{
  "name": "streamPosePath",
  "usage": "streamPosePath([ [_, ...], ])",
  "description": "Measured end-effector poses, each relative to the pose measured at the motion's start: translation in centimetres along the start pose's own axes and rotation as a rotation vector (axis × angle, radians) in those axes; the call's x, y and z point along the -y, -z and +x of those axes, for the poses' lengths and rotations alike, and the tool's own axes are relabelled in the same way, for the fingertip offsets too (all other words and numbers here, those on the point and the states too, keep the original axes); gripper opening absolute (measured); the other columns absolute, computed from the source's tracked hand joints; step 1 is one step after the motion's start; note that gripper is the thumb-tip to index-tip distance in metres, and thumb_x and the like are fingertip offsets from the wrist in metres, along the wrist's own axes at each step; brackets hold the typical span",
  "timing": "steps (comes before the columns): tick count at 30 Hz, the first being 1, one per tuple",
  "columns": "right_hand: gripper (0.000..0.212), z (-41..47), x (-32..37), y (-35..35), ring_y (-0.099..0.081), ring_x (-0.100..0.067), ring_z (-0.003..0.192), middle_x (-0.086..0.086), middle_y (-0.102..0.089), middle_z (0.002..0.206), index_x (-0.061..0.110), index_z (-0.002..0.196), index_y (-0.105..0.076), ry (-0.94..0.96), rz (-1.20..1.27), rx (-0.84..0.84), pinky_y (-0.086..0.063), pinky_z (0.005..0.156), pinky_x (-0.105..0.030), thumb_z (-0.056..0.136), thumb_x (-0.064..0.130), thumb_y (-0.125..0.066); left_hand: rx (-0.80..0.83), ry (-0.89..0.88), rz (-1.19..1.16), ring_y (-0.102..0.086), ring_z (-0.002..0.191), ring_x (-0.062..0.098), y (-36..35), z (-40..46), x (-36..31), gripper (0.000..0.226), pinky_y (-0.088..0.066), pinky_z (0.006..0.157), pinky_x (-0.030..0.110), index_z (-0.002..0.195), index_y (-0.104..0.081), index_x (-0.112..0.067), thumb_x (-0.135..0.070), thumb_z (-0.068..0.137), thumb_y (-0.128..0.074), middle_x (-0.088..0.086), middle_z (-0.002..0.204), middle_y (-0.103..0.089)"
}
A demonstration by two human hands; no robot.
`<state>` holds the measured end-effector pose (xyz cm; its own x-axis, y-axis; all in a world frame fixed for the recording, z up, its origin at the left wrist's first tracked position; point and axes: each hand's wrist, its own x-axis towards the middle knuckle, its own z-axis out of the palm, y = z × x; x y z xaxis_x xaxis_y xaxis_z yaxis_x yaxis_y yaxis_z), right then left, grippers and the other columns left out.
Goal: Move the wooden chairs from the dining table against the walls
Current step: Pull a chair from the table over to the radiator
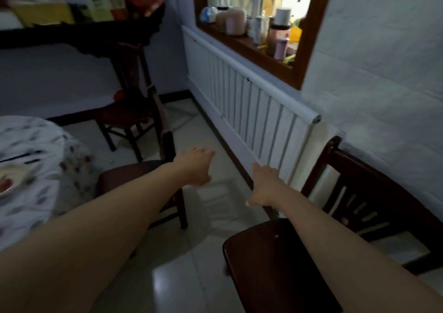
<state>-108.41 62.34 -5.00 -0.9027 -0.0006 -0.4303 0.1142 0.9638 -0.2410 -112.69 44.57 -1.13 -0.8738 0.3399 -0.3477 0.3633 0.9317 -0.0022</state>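
Note:
Three dark wooden chairs are in view. The nearest chair (278, 264) stands at the lower right with its slatted back toward the right wall. A second chair (129, 176) sits by the dining table (36, 142), its backrest upright just left of my left hand (196, 166). That hand is stretched forward with fingers apart and holds nothing. My right hand (266, 185) reaches out above the floor between the two chairs, in front of the radiator, also spread and empty. A third chair (124, 114) stands farther back under a dark shelf.
A long white radiator (251, 106) runs along the right wall below a wooden window sill (242, 44) crowded with jars. The dark shelf (72, 33) at the back carries boxes and bags. The table has a floral cloth and a plate (9, 178). Glossy tiled floor (167, 276) lies between the chairs.

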Motion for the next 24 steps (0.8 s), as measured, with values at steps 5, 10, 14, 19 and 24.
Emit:
streamPosePath([
  [5, 0.108, 2.0, 7.7, -1.2, -0.033, -0.033, 0.135, -0.015, -0.032, 0.148, 0.014, 0.148, -0.017, 0.130, -0.068, 0.026, -0.035, 0.111, -0.042, 0.067, 0.044, -0.081, -0.018, 0.146, -0.073, -0.024, 0.143, 0.029, -1.1, -3.7, 7.6, 0.074, -0.029, 0.112, 0.048, 0.151, -0.017, -0.019, -0.035, 0.090, -0.057, 0.007, 0.154, -0.027],
  [10, 0.111, 3.9, 15.4, -2.2, -0.009, -0.036, 0.145, -0.015, -0.009, 0.157, 0.009, 0.152, 0.007, 0.199, -0.091, 0.080, -0.019, 0.119, -0.044, 0.079, 0.037, -0.073, -0.052, 0.228, -0.156, -0.033, 0.137, 0.029, -2.1, -5.8, 14.7, 0.063, -0.033, 0.110, 0.050, 0.142, -0.032, -0.020, -0.032, 0.087, -0.060, 0.006, 0.147, -0.038],
  [14, 0.103, 5.6, 21.3, -2.5, -0.022, -0.034, 0.139, -0.015, -0.023, 0.151, 0.013, 0.150, -0.008, 0.238, -0.143, 0.051, -0.027, 0.115, -0.042, 0.075, 0.033, -0.076, -0.059, 0.232, -0.188, -0.021, 0.144, 0.029, -2.2, -6.6, 20.4, 0.067, -0.026, 0.114, 0.051, 0.147, -0.023, -0.020, -0.026, 0.090, -0.057, 0.007, 0.154, -0.028],
  [19, 0.104, 7.6, 27.1, -1.9, -0.023, -0.034, 0.139, -0.016, -0.025, 0.149, 0.016, 0.151, -0.007, 0.222, -0.105, -0.006, -0.033, 0.112, -0.043, 0.076, 0.031, -0.077, -0.052, 0.235, -0.171, -0.017, 0.147, 0.028, -1.8, -6.0, 26.9, 0.081, -0.023, 0.114, 0.050, 0.153, -0.009, -0.021, -0.032, 0.090, -0.059, 0.005, 0.158, -0.021],
  [24, 0.097, 9.6, 30.7, -1.5, -0.022, -0.036, 0.138, -0.017, -0.024, 0.148, 0.015, 0.148, -0.013, 0.176, -0.156, -0.090, -0.033, 0.110, -0.046, 0.076, 0.032, -0.075, -0.058, 0.180, -0.181, -0.016, 0.147, 0.027, -1.4, -3.7, 30.4, 0.082, -0.020, 0.115, 0.050, 0.153, -0.010, -0.021, -0.032, 0.089, -0.059, 0.006, 0.159, -0.020],
])
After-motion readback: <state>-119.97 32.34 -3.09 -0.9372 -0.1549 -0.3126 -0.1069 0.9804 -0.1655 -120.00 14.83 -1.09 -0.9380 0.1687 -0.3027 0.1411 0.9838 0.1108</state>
